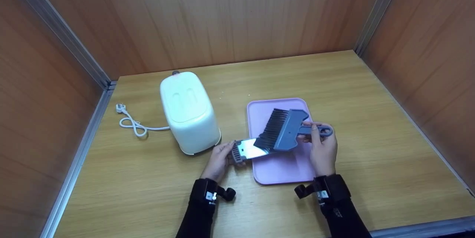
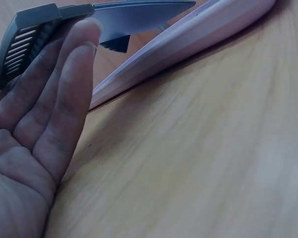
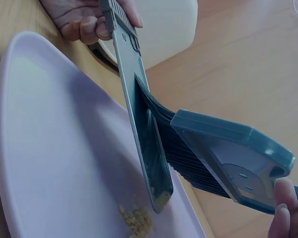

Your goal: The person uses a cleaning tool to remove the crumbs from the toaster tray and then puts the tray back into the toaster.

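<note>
Blue-grey plastic makes up the brush (image 1: 291, 130), which slants above the lilac tray (image 1: 278, 173) with its dark bristles (image 1: 272, 128) against the shiny face of a metal pan (image 1: 252, 149). In the right wrist view the bristles bend where they meet the pan. The right hand (image 1: 323, 149) is nearly closed, thumb and fingers pinching the brush by its looped handle (image 1: 315, 130). The left hand (image 1: 219, 160) pinches the pan at its slotted grey end, thumb on top and fingers mostly straight beneath.

The pan is held tilted, the gripped end up beside the tray's left edge and the far end down over the tray; whether that end touches the tray, I cannot tell. A few tan crumbs (image 3: 162, 200) cling to its low corner, and a small pile (image 3: 137, 221) of the same stuff lies on the tray just below.

Left of the tray, near the left hand, stands a white appliance (image 1: 191, 113) (two long ovals are moulded into its top). Its white cord (image 1: 156, 128) runs left in a loose loop to a plug (image 1: 121, 108) on the wooden table (image 1: 141, 186). Wood-grain panels (image 1: 222, 15) rise behind and at both sides.
</note>
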Tool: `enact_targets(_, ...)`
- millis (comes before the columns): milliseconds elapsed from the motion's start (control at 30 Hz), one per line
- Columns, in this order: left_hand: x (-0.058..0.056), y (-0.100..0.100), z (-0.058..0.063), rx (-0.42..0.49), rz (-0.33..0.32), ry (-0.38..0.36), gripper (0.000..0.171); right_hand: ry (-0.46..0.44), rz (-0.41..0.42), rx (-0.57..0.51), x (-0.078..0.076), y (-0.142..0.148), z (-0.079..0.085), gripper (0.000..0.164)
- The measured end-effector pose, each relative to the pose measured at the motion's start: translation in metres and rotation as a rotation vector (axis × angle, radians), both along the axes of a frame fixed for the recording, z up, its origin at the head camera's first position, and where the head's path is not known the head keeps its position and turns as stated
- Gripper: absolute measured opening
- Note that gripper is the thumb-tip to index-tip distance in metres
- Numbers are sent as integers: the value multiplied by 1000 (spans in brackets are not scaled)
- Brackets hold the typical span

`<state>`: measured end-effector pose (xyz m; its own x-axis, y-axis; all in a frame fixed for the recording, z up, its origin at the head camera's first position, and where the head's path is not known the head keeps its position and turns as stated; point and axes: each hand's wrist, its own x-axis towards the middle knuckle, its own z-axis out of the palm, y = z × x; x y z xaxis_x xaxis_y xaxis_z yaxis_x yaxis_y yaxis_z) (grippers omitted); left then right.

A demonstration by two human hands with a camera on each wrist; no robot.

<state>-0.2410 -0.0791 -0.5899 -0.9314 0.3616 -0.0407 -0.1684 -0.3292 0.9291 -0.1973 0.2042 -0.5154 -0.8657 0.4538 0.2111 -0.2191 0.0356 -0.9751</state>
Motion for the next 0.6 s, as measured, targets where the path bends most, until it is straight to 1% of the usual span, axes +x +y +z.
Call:
enact_targets(133,0,0,1,6,4,0,41,-13,-24,-2,-2,9,-5,23)
enact_targets(367,0,0,1,-9,21,-14,39,7,-73,54,-2,18,-3,25)
enact_targets(600,0,0,0,-15,16,-10,42,13,-91,67,-1,22,-3,26)
